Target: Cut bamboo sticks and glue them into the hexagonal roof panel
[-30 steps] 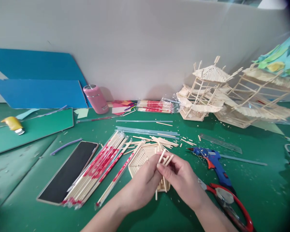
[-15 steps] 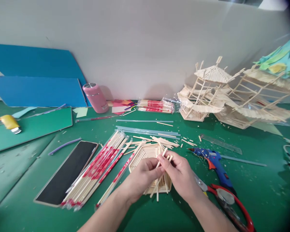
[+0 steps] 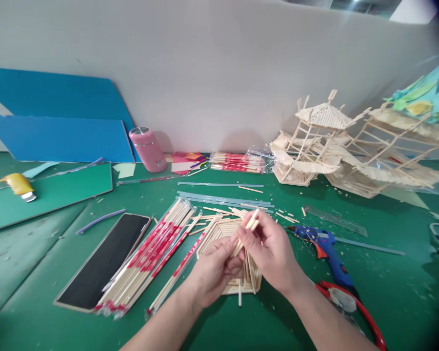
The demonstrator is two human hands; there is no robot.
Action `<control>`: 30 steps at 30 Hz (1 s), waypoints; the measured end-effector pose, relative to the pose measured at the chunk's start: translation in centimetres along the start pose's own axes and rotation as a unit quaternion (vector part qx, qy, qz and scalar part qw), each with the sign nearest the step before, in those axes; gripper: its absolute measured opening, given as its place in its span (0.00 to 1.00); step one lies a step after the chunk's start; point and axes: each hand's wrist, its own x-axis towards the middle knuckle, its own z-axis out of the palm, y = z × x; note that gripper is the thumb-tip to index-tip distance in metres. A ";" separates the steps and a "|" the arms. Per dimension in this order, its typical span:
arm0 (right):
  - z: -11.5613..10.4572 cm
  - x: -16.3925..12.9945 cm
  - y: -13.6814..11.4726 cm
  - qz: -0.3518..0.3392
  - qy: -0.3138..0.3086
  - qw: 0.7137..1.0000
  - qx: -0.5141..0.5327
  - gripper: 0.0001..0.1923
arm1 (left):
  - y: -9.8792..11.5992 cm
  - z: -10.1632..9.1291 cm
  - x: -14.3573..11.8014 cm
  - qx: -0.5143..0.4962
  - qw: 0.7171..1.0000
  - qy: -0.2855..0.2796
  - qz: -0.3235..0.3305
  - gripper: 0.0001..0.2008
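My left hand (image 3: 214, 269) and my right hand (image 3: 269, 251) meet over a flat hexagonal panel of glued wooden sticks (image 3: 219, 233) on the green mat. Both hands pinch a small bundle of short wooden sticks (image 3: 248, 226), held tilted with its tips pointing up and right. More loose short sticks (image 3: 254, 275) lie on the panel under my right hand. The panel's near edge is hidden by my hands.
Wrapped chopstick packs (image 3: 149, 256) and a phone (image 3: 104, 258) lie left. A blue glue gun (image 3: 325, 248) and red-handled cutters (image 3: 354, 309) lie right. Stick pavilion models (image 3: 314, 141) stand at the back right, with a pink bottle (image 3: 146, 148) and blue boards (image 3: 58, 139) at the back left.
The hands gathered the splayed sticks into a tighter bundle and lifted them slightly up and away. My left hand now sits lower, under the bundle.
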 end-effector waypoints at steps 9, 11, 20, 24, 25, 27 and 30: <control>0.5 -0.7 0.2 -0.024 0.003 0.998 -0.059 0.11 | -0.4 -0.1 0.3 -0.024 0.998 0.036 0.041 0.12; 0.4 -0.8 0.1 -0.037 0.012 0.993 -0.109 0.13 | -0.4 0.0 0.2 -0.048 0.997 0.055 0.026 0.11; 0.9 -1.3 0.0 -0.113 -0.002 0.978 -0.175 0.07 | -0.3 0.5 0.3 -0.135 0.986 0.098 0.007 0.09; 1.0 -1.3 0.0 -0.101 -0.014 0.973 -0.209 0.08 | -0.3 0.5 0.3 -0.142 0.984 0.108 -0.003 0.07; 1.0 -1.3 0.0 -0.101 -0.014 0.971 -0.214 0.08 | -0.3 0.5 0.2 -0.143 0.984 0.105 -0.003 0.07; 1.0 -1.4 -0.1 -0.102 -0.009 0.970 -0.220 0.08 | -0.4 0.5 0.2 -0.143 0.985 0.092 -0.002 0.07; 1.0 -1.7 -0.4 -0.099 -0.003 0.971 -0.219 0.08 | -0.4 0.6 0.2 -0.133 0.988 0.072 0.008 0.07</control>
